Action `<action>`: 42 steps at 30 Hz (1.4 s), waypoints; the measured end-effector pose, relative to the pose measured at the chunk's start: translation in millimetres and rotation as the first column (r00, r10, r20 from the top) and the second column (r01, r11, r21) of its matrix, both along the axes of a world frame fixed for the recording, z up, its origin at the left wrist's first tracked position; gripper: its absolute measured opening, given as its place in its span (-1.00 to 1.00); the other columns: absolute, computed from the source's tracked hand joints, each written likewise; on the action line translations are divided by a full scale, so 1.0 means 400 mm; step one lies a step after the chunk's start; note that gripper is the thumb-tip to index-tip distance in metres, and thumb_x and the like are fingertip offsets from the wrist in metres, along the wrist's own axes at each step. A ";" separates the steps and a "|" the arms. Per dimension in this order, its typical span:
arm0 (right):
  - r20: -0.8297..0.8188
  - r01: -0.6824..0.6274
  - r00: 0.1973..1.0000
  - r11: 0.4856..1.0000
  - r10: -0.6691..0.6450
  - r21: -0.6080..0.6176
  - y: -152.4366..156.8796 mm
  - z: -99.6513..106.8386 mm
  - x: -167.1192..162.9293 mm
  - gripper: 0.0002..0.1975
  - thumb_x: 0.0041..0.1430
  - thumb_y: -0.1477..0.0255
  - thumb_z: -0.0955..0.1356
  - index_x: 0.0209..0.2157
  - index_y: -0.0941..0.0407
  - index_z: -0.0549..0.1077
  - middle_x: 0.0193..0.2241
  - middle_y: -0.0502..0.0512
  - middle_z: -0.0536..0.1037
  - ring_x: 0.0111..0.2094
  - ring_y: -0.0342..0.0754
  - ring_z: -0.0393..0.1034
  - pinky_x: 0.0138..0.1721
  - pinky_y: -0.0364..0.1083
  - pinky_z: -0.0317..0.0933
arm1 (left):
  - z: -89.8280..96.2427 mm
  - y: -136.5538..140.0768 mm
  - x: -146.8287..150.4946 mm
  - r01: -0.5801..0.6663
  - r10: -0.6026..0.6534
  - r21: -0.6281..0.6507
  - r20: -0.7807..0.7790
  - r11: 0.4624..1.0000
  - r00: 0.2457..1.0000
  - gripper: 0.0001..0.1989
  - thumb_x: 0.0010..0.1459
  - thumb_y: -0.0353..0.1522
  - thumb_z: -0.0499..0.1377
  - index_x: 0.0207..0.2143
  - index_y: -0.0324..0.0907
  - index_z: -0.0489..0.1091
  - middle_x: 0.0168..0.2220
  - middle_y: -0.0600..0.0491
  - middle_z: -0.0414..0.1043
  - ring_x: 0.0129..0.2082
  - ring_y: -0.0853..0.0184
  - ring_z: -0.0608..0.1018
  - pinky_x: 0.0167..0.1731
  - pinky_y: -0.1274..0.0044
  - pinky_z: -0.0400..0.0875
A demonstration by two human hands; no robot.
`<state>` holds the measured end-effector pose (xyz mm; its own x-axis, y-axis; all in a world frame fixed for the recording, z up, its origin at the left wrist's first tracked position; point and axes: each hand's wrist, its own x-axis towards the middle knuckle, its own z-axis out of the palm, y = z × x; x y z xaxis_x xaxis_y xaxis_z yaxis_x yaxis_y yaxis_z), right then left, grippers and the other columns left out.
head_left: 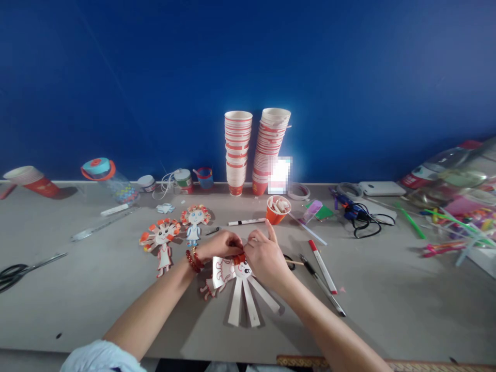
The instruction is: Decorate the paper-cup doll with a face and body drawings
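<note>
My left hand, with red bead bracelets at the wrist, has its fingers pinched on the orange strips of a cut paper-cup doll. From the other side my right hand is closed on the same orange part, one finger sticking up. The doll has a drawn face, and long white strips fan out from it toward me. Against its left side lies a white paper with a red-outlined drawing, above a cut-out paper figure. My fingers hide the exact spot they grip.
Two finished paper dolls lie left of my hands. Two tall cup stacks stand by the wall, with a cup of scraps in front. A red marker, a pen, scissors and a glue gun lie around.
</note>
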<state>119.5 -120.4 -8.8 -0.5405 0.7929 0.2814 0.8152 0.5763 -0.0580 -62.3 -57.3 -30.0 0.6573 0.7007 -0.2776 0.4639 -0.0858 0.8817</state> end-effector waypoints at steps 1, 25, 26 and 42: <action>0.000 -0.004 1.000 1.000 0.004 0.005 0.000 -0.002 -0.002 -0.79 0.23 0.57 0.32 -0.45 0.12 0.53 -0.52 0.02 0.53 -0.19 -0.02 0.37 0.34 0.29 -0.57 | 0.002 -0.001 0.001 0.001 -0.001 0.013 -0.003 1.000 1.000 -0.87 0.02 -0.37 0.21 -0.38 -0.27 0.47 -0.51 0.13 0.44 -0.51 0.44 0.39 -0.51 0.65 0.18; -0.029 0.119 0.988 0.873 -0.150 -0.473 0.005 0.067 0.138 -0.67 0.07 0.56 0.27 -0.11 0.11 0.47 -0.27 0.10 0.63 -0.25 0.04 0.50 -0.33 -0.15 0.11 | 0.008 -0.005 -0.009 -0.053 0.053 0.002 0.043 0.999 0.998 -0.64 0.07 -0.11 0.28 -0.33 -0.27 0.48 -0.45 0.08 0.45 -0.48 0.41 0.40 -0.47 0.62 0.20; -0.029 0.120 0.988 0.866 -0.154 -0.485 0.006 0.065 0.141 -0.68 0.07 0.55 0.28 -0.11 0.11 0.47 -0.27 0.10 0.63 -0.25 0.04 0.50 -0.34 -0.15 0.11 | 0.010 -0.005 -0.009 -0.055 0.055 0.001 0.052 0.998 0.997 -0.64 0.08 -0.12 0.28 -0.32 -0.27 0.48 -0.44 0.08 0.46 -0.46 0.41 0.40 -0.46 0.62 0.22; -0.125 0.135 0.970 0.886 -0.210 -0.444 0.029 0.053 0.173 -0.52 0.12 0.53 0.26 0.10 0.06 0.42 -0.21 0.09 0.64 -0.21 0.04 0.52 -0.29 -0.13 0.20 | 0.027 -0.010 -0.020 0.069 0.007 -0.236 0.305 0.969 0.952 -0.41 -0.04 -0.20 0.43 0.02 -0.17 0.38 0.11 -0.16 0.38 0.09 0.14 0.46 -0.02 0.40 0.39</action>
<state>188.8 -108.9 12.5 -0.3596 0.9324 -0.0349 0.8562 0.3149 -0.4096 -70.1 -61.2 -19.3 0.7567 0.6153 -0.2210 0.1738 0.1366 0.9753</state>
